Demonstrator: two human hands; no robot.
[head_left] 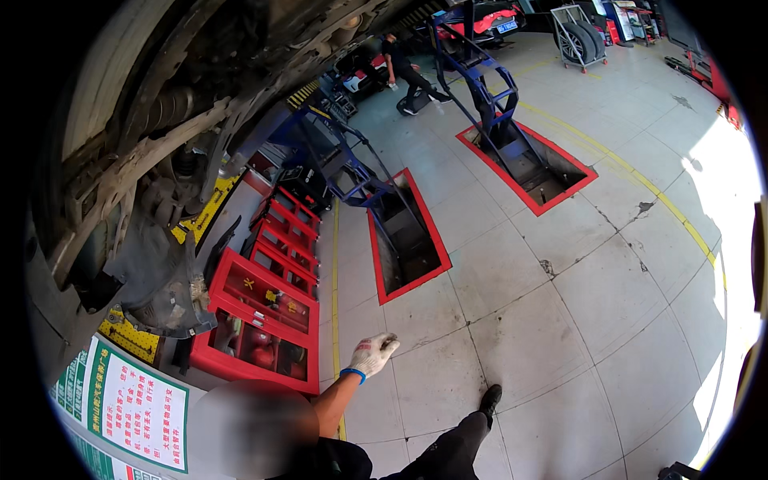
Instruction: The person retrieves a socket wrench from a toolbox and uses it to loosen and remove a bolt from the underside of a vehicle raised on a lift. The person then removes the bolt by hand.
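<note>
Overhead, the underside of a raised car (184, 88) fills the upper left of the view, with a dark plastic wheel-arch liner (160, 288) hanging loose beneath it. Only one gloved hand (373, 354) shows, reaching forward over the grey tiled floor (560, 320) on a bare forearm with a blue band at the wrist; it seems to belong to a person standing close by, whose black trouser leg and black shoe (490, 398) rest on the floor just to its right, though the view is too warped to be sure whose arm it is. Its fingers are curled loosely inward in a white work glove, and I cannot tell whether anything is pinched inside them. The wearer's own hands are out of sight. Just left of the glove stands a red tool cabinet (264, 320) with open compartments holding small items too dim to make out, and a second red rack (284, 232) sits behind it. Near the lower left edge is a green and white notice board (136, 408). Farther off, two blue lift frames (488, 104) rise from red-edged pits (408, 240) in the floor, a yellow line runs across the tiles, and another person (408, 72) in dark clothes bends over well apart near the back wall.
</note>
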